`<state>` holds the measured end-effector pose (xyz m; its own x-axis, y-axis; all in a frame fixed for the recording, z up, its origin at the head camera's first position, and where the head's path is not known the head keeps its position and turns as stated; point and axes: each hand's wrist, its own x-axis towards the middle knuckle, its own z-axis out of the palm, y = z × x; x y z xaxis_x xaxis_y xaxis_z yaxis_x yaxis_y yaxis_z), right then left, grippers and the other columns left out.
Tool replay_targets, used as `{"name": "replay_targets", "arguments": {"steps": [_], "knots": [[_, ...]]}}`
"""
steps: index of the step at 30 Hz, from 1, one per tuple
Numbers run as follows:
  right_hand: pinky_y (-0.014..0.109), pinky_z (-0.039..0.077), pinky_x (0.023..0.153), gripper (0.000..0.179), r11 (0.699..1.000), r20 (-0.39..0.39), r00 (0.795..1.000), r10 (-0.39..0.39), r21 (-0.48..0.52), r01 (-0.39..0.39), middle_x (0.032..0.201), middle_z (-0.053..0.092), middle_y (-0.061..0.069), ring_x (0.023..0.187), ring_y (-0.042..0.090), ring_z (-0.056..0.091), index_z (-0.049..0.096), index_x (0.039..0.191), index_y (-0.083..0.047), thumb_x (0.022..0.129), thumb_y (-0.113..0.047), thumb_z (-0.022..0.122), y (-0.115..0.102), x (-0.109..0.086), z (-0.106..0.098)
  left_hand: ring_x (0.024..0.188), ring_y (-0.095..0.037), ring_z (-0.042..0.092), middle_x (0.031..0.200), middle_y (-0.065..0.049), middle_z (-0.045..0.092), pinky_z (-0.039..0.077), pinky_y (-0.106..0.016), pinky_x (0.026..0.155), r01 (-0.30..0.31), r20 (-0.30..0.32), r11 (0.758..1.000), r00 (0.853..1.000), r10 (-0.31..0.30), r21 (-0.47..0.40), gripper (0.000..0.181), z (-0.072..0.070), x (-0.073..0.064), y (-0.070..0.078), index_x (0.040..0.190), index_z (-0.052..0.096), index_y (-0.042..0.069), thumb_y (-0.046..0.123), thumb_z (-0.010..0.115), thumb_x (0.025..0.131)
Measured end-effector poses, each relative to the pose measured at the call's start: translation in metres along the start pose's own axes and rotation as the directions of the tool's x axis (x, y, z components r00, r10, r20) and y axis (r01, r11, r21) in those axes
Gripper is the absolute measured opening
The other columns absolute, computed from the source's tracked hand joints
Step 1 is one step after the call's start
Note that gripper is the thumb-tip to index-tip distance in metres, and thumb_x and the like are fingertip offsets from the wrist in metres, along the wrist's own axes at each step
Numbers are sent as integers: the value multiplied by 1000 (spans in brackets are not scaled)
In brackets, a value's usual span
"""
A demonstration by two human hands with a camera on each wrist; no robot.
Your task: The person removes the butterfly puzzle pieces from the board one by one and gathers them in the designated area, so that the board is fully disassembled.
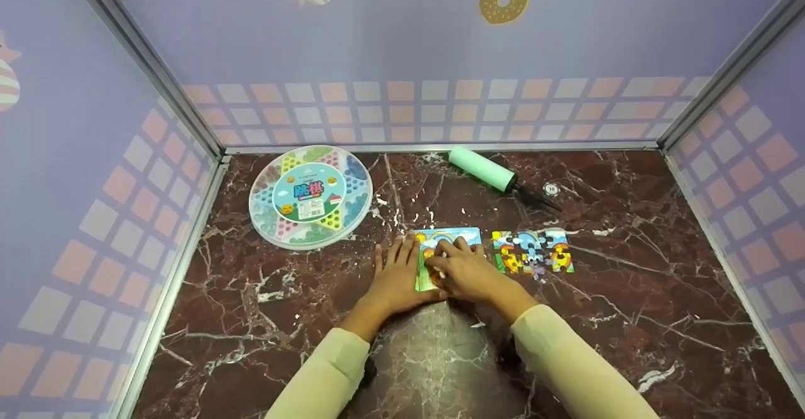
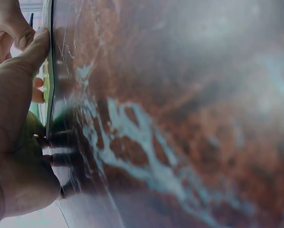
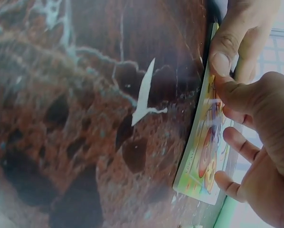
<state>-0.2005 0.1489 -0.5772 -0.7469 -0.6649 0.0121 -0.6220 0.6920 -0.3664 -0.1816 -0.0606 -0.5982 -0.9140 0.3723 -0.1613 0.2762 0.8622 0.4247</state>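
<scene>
A small picture puzzle board [image 1: 449, 234] with a rainbow and bright animals lies flat on the dark marbled table. Along its left side my left hand [image 1: 396, 285] rests with fingers extended, its thumb at the near edge; the left wrist view shows this thumb [image 2: 36, 47] against the board's edge. Over the picture, my right hand [image 1: 468, 273] touches the board with bent, spread fingers. In the right wrist view the fingertips [image 3: 230, 137] meet the printed surface [image 3: 199, 166]. Whether a loose piece lies under them is hidden. Several puzzle pieces [image 1: 560, 260] lie just right of the board.
A round, clear-lidded Chinese checkers box [image 1: 309, 195] sits at the back left. Behind the board lies a mint-green hand pump [image 1: 481, 168] with a black nozzle, and a small round token [image 1: 551, 189] is beside it. Patterned purple walls [image 1: 402, 35] enclose the table on three sides.
</scene>
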Motion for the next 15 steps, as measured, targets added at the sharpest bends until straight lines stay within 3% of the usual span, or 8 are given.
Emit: {"name": "replay_targets", "arguments": {"steps": [8,12,15], "knots": [[51,40,83,22,997,19,998,52,58,-53,116,57,6,106,29,47,73,114,-18,95,-15,83,-2,7,0,174,-42,12,187,-16,11,0,-75,137,-8,-11,1000,1000,8,-2,127,0,1,0,176,21,3,80,73,89],[43,37,78,29,998,-1,1000,10,58,-9,109,57,5,101,28,50,70,108,-15,86,-7,86,-1,8,1,174,-42,11,188,-15,11,1,-74,137,-4,-6,1000,1000,4,-3,126,0,0,0,177,20,4,80,73,90],[41,42,76,40,997,-32,999,-41,60,43,105,60,5,100,27,56,70,109,-12,76,0,88,0,7,4,174,-41,11,188,-14,10,0,-74,137,0,-1,1000,1000,0,0,126,0,-1,0,177,20,5,80,73,90]]}}
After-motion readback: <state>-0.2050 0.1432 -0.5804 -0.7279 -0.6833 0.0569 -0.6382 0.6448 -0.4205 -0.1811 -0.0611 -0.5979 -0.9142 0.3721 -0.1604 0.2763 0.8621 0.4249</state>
